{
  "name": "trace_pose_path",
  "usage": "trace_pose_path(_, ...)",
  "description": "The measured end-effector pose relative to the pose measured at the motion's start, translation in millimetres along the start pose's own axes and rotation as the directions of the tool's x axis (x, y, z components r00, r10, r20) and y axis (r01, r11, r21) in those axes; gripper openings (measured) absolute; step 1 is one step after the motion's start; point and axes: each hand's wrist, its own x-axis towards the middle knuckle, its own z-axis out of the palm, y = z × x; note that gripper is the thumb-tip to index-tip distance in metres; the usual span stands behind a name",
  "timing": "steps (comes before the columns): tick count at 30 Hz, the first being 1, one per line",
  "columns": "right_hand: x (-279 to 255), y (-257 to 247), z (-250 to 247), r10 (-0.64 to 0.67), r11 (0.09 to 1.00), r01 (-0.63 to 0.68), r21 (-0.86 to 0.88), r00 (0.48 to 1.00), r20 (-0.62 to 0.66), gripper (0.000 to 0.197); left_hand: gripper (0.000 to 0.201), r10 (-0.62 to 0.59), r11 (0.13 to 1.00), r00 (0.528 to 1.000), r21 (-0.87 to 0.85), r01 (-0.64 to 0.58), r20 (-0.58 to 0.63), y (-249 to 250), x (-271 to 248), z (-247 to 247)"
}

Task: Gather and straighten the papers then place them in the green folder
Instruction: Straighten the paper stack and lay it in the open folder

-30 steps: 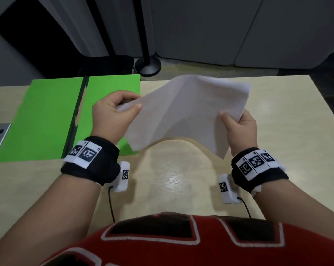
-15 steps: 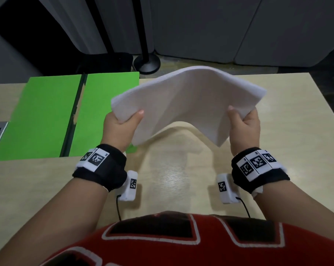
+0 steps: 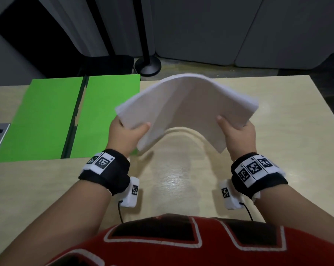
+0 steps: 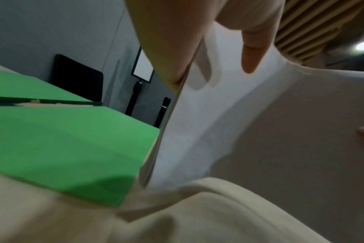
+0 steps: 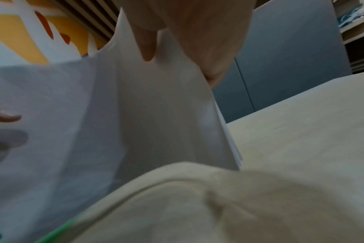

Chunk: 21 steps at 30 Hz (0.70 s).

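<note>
Both hands hold one stack of white papers (image 3: pixel 189 106) in the air above the tabletop (image 3: pixel 181 175), just to the right of the green folder (image 3: pixel 47 120). The left hand (image 3: pixel 122 135) grips the stack's left edge: its thumb lies across the near face of the sheets, and the other fingers are behind the stack in the head view. In the left wrist view one fingertip (image 4: pixel 249 65) presses into the paper, which dimples around it. The right hand (image 3: pixel 239 135) grips the right edge in the same way, thumb on the near face and fingers wrapped behind; the right wrist view shows a fingertip (image 5: pixel 148 54) pushing into the sheets. Held at both sides, the stack bows upward in the middle into an arch, its lower corners hanging down toward the tabletop without touching it, and its curved shadow falls on the wood beneath. The far edge of the stack shows several sheets, not perfectly flush. The green folder lies open and flat on the tabletop to the left of the papers, its two leaves divided by a dark spine with a torn patch; the lower left corner of the stack overlaps the folder's near right corner in the head view. Each wrist wears a black band with printed markers.
</note>
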Motion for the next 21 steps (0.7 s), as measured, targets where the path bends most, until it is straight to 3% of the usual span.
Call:
trace_pose_path(3,-1,10,-3,0.052,0.992,-0.046,-0.121,0.998,0.048,0.022,0.033,-0.081,0.997,0.997,0.003,0.081,0.008,-8,-4,-1)
trace_pose_path(6,0,12,-3,0.084,0.981,-0.075,-0.178,0.996,0.042,0.014,0.024,-0.115,0.993,0.993,-0.003,0.115,-0.011,-10,-2,0)
trace_pose_path(8,2,7,-2,0.058,0.986,-0.053,-0.160,0.998,0.028,0.006,0.017,-0.088,0.996,0.996,-0.005,0.087,-0.028,-7,0,-1)
trace_pose_path(13,4,-2,-1,0.014,0.992,-0.018,-0.122,0.999,-0.037,0.012,0.014,-0.059,0.998,0.996,-0.026,0.057,-0.070,-8,5,-7)
trace_pose_path(17,1,3,1,0.097,0.966,-0.089,-0.243,0.995,0.020,0.007,0.038,-0.113,0.987,0.994,0.115,0.113,-0.008,-16,6,-9)
trace_pose_path(21,1,-6,-3,0.046,0.967,-0.040,-0.251,0.999,0.020,0.009,0.066,-0.028,0.994,0.993,0.106,0.040,-0.111,-3,11,-16)
